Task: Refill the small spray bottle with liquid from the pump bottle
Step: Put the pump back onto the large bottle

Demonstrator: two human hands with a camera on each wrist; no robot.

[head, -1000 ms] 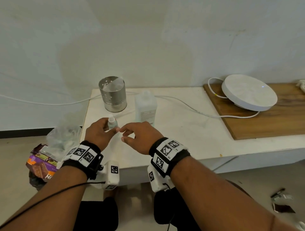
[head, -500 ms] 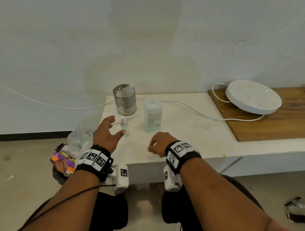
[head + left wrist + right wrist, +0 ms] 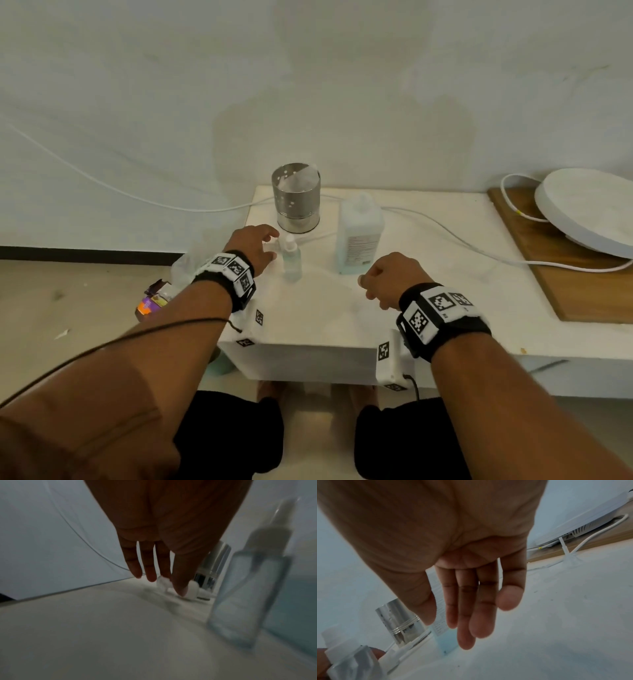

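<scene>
The small spray bottle (image 3: 292,260) stands upright on the white table (image 3: 428,291), capped in white and holding clear liquid; it looms blurred in the left wrist view (image 3: 248,588). Right of it stands the large bottle (image 3: 359,236) with bluish liquid and no pump on top. A white pump head (image 3: 192,591) lies on the table just left of the small bottle. My left hand (image 3: 270,246) reaches to it with straight fingers, one fingertip (image 3: 181,589) touching it. My right hand (image 3: 370,284) hovers in front of the large bottle, fingers (image 3: 465,615) relaxed and holding nothing.
A perforated metal cup (image 3: 296,198) stands behind the small bottle. A white cable (image 3: 445,233) runs across the table to a round white device (image 3: 582,212) on a wooden board (image 3: 582,294). Plastic bags (image 3: 161,294) lie on the floor at the left.
Both hands let go of the small spray bottle, which now stands alone. My left hand moved forward to the white pump head; my right hand drew back toward the table's front.
</scene>
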